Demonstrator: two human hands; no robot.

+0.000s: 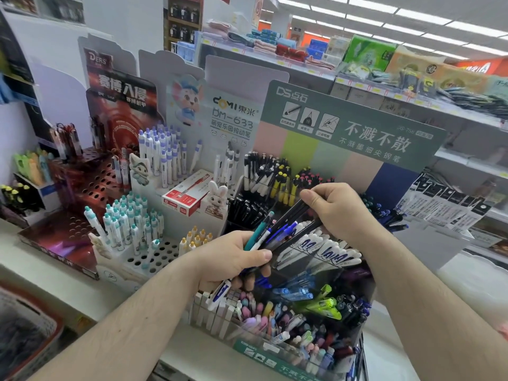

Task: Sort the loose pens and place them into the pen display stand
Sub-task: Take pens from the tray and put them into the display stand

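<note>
Gripping a mixed bundle of loose pens (264, 235), the left hand (233, 259) feeds the right hand (338, 210), which pinches a black pen (291, 215) above the well-filled pen display stand (275, 361), so sorting looks partway done, several left.

pens (277, 232) in hands, above display stand (275, 361)

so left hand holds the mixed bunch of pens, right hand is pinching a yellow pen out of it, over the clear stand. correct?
Not quite: the pen the right hand pinches is black, not yellow. The head view shows it. The rest holds: the left hand grips the mixed bunch of pens over the clear stand.
</note>
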